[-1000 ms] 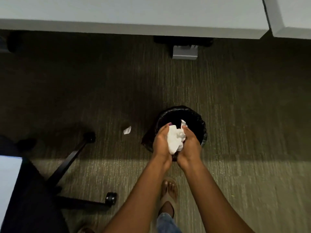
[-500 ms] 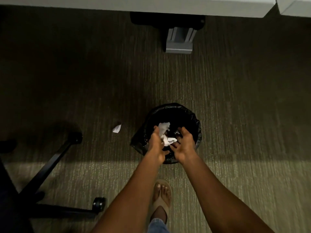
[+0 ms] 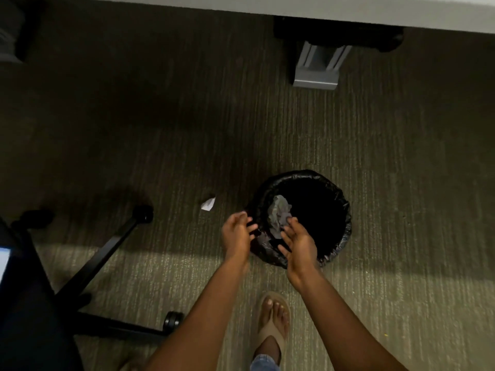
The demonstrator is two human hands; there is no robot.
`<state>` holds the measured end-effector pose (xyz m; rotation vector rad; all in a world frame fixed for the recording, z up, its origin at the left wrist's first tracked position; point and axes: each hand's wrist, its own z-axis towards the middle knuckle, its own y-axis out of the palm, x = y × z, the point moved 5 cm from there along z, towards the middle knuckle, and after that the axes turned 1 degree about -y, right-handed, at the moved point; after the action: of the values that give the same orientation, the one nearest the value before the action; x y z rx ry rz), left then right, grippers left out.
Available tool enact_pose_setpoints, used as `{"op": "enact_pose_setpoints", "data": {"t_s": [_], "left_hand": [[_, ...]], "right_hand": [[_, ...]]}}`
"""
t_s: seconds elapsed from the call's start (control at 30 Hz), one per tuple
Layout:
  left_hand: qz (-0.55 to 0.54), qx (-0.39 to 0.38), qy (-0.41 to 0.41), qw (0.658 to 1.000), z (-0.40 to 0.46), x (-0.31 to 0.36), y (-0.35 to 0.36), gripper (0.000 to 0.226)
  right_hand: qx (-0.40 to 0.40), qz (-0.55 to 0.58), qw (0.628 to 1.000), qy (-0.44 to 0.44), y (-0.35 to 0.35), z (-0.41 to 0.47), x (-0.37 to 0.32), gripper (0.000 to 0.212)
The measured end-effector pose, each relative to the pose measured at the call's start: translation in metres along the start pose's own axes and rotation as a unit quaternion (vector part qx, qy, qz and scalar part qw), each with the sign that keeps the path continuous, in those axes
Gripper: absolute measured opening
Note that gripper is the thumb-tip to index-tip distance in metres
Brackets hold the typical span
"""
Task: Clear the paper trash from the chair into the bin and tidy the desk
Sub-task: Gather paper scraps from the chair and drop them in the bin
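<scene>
Grey-green carpet (image 3: 401,183) fills most of the frame, with the pale desk edge (image 3: 375,12) along the top and its metal leg (image 3: 317,66) at upper centre. The black chair (image 3: 88,266) base and castors sit at lower left. Right of centre stands the bin (image 3: 342,204), lined with a black bag. Crumpled paper (image 3: 280,212) lies inside, against its left wall. The left hand (image 3: 237,235) and right hand (image 3: 298,246) hover at the bin's near-left rim, fingers spread, holding nothing. A small paper scrap (image 3: 208,204) lies on the carpet just left of the bin.
</scene>
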<state>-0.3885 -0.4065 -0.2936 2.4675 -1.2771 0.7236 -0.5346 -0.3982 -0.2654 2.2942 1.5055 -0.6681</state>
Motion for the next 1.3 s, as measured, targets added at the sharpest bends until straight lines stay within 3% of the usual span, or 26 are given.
{"op": "enact_pose_setpoints", "data": {"t_s": [0.1,0.2,0.33,0.43,0.53,0.63,0.73,0.8,0.9,1.1,1.2,1.3], "left_hand": [[0.13,0.08,0.078,0.985,0.031,0.015,-0.037,0.021],[0.328,0.111,0.163,0.924,0.063,0.03,-0.059,0.029],[0.49,0.055,0.248,0.834,0.123,0.031,-0.065,0.046],[0.618,0.017,0.226,0.753,0.169,0.017,-0.067,0.06],[0.706,-0.02,0.207,0.677,0.203,-0.001,-0.065,0.072],[0.724,-0.045,0.187,0.663,0.227,-0.023,-0.069,0.073],[0.727,-0.018,0.246,0.641,0.241,-0.037,-0.074,0.063],[0.711,-0.018,0.263,0.651,0.244,-0.044,-0.08,0.053],[0.66,-0.021,0.283,0.696,0.238,-0.041,-0.085,0.044],[0.458,0.098,0.33,0.819,0.183,0.004,-0.076,0.029],[0.352,0.115,0.399,0.839,0.128,0.03,-0.054,0.017],[0.324,0.053,0.448,0.831,0.069,0.043,-0.024,0.034]], "right_hand": [[-0.024,-0.04,0.998,-0.03,0.02,-0.004,0.013,0.038],[-0.037,-0.085,0.992,-0.088,0.037,0.003,0.025,0.027],[-0.025,-0.182,0.955,-0.231,0.042,0.015,0.029,0.021],[0.008,-0.243,0.912,-0.331,0.033,0.024,0.025,0.018],[0.013,-0.249,0.891,-0.379,0.023,0.034,0.023,0.017],[0.019,-0.255,0.876,-0.408,0.012,0.041,0.022,0.021],[0.029,-0.245,0.877,-0.412,0.003,0.046,0.021,0.026],[0.035,-0.25,0.875,-0.414,-0.001,0.05,0.019,0.021],[0.031,-0.242,0.882,-0.403,-0.004,0.051,0.017,0.018],[0.031,-0.231,0.895,-0.38,-0.007,0.037,0.016,0.009],[0.04,-0.215,0.907,-0.359,-0.012,0.025,0.018,0.01],[0.052,-0.222,0.909,-0.348,-0.017,0.012,0.017,0.011]]}}
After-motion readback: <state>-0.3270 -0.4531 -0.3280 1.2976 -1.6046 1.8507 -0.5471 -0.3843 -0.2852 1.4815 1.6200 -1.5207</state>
